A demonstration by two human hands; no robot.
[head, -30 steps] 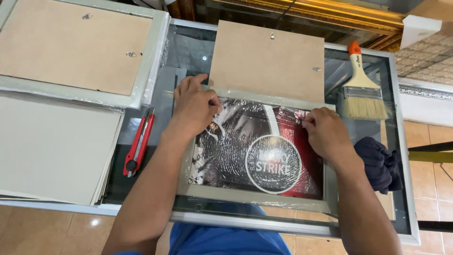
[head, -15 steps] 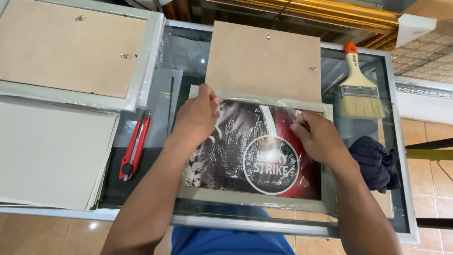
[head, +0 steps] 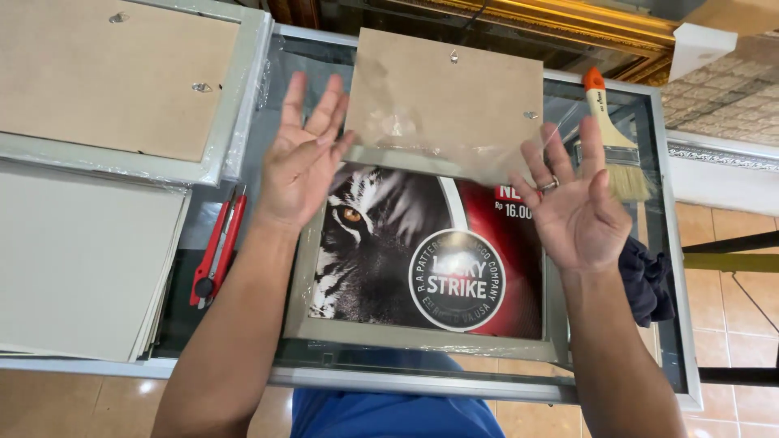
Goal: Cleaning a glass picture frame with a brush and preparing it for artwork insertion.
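You're holding both hands, left (head: 302, 158) and right (head: 578, 203), spread open, palms up, over the framed poster (head: 422, 259) on the glass surface (head: 673, 324).

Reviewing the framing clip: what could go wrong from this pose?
Left hand and right hand are lifted, palms open, over the framed tiger print. The clear film could wrinkle or trap dust. The red utility knife lies near the left forearm; a sweep might knock it.
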